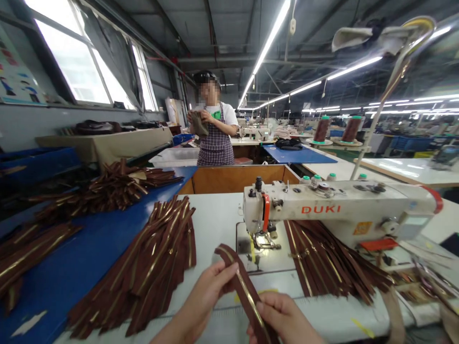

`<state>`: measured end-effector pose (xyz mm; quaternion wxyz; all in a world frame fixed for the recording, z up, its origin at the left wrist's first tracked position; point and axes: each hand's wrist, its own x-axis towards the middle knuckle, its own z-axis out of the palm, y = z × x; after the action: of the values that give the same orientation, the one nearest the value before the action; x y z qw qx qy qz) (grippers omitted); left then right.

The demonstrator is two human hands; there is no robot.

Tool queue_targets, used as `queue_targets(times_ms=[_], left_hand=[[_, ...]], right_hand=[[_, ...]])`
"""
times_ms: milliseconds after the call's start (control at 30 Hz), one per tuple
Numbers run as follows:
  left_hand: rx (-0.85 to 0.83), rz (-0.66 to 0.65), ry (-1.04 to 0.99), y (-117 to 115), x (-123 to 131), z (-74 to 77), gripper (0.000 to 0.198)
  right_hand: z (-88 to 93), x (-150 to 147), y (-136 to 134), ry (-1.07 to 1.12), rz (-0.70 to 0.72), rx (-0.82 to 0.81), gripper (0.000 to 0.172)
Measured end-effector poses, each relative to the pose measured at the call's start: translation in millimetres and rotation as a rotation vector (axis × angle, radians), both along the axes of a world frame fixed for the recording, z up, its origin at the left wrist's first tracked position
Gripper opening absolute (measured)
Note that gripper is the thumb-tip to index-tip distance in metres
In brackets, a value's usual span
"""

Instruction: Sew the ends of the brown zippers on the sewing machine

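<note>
A brown zipper [247, 288] with shiny gold teeth stretches between my two hands, in front of the sewing machine [344, 205]. Near its upper end, my left hand [211, 286] pinches it between thumb and fingers. Lower down, my right hand [281, 315] grips the same zipper, its fingertips partly hidden behind the tape. Just beyond my hands is the machine's presser foot [263, 240], apart from the zipper. To the left lies a pile of brown zippers [150, 263] on the white table. Another bunch of zippers [322, 258] lies under the machine arm.
More zippers [118, 186] are heaped on a blue surface [89, 258] at the left. Scissors and small tools [426, 282] sit at the right. A person [215, 124] in a checked apron stands beyond the table, holding a dark olive item. Thread cones [351, 129] stand behind the machine.
</note>
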<state>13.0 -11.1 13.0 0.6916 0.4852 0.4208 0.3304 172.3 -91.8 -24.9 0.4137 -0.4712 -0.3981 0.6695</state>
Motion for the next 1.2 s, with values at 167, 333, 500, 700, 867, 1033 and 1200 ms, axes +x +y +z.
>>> queue_targets(times_ms=[167, 333, 500, 700, 867, 1033, 1200], left_hand=[[-0.014, -0.015, 0.019, 12.3, -5.2, -1.8, 0.036], [0.048, 0.045, 0.136, 36.5, -2.3, -10.1, 0.034], [0.302, 0.044, 0.255, 73.1, 15.0, -9.4, 0.03], [0.516, 0.141, 0.359, 111.1, 29.6, -17.7, 0.025], [0.693, 0.212, 0.482, 82.6, 17.6, -44.2, 0.025], [1.178, -0.074, 0.725, 34.3, 12.8, -67.6, 0.034], [1.353, -0.219, 0.931, 29.3, 18.3, -67.2, 0.037]], right_hand=[[-8.2, 2.2, 7.1, -0.123, 0.005, 0.114, 0.048], [-7.1, 11.1, 17.9, -0.592, -0.106, 0.318, 0.022], [-3.5, 13.6, 43.8, -0.872, -0.148, 0.389, 0.015], [-8.4, 14.0, 69.5, -1.129, -0.171, 0.429, 0.014], [-13.3, 13.0, 69.3, -1.183, -0.174, 0.465, 0.015], [-16.8, 12.1, 67.8, -1.206, -0.196, 0.518, 0.017], [-15.9, 15.6, 65.5, -1.183, -0.175, 0.565, 0.016]])
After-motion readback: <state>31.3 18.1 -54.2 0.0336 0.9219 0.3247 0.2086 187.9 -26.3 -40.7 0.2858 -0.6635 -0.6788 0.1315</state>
